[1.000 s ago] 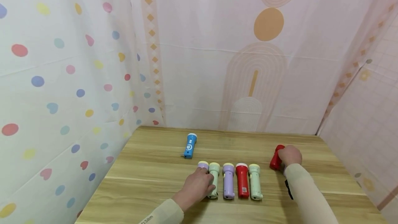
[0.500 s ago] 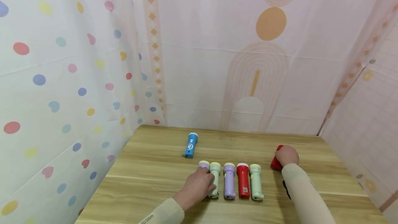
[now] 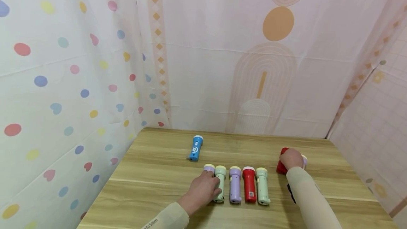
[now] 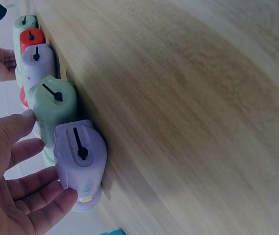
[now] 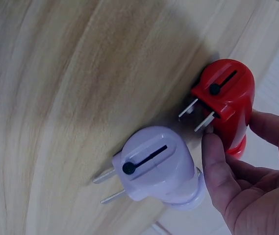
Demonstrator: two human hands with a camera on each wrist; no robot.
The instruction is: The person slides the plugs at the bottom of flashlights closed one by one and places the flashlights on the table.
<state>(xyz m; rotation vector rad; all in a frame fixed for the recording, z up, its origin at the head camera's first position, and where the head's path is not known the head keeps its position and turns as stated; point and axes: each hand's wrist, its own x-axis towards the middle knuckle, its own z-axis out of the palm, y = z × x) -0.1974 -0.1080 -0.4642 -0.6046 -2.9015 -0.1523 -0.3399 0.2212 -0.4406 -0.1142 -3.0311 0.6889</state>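
In the head view, my left hand (image 3: 203, 189) lies over a purple flashlight (image 3: 209, 167) and the pale green flashlight (image 3: 220, 172) beside it. From the left wrist, my fingers (image 4: 56, 208) touch the side of the purple one, and the thumb is against the green one. At the right of the table, my right hand (image 3: 292, 159) pinches a red flashlight (image 5: 230, 93) between thumb and finger; two metal prongs stick out of its end. A lilac flashlight (image 5: 161, 166), also with prongs out, lies beside it, partly hidden by the hand in the head view.
Continuing the row rightward are a purple flashlight (image 3: 235, 185), a red one (image 3: 249, 185) and a pale green one (image 3: 262, 186). Farther back lies a blue flashlight (image 3: 196, 148). Patterned curtains (image 3: 203, 80) border the wooden table (image 3: 152, 165) behind and at both sides.
My right hand has shifted slightly left over the red flashlight, and the lilac one's head now shows to its right. The left hand stays on the row.
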